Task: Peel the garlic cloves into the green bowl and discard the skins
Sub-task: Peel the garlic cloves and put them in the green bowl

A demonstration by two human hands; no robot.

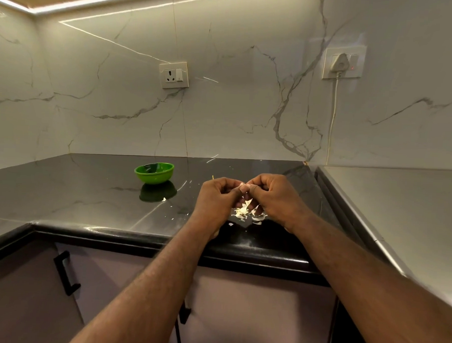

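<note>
My left hand [217, 197] and my right hand [273, 196] meet above the black counter [89, 191], fingers curled. Between their fingertips they pinch a small garlic clove [242, 185], mostly hidden by the fingers. Below the hands lies a pile of pale garlic skins [245, 211]. The green bowl [154, 172] stands on the counter to the left of the hands, well apart from them; its contents are not visible from here.
Small skin scraps [164, 199] lie scattered in front of the bowl. A marble wall rises behind with a socket [173, 75] and a plugged-in white cable [333, 119]. A grey raised surface [399, 205] borders the counter on the right. Cabinet doors sit below.
</note>
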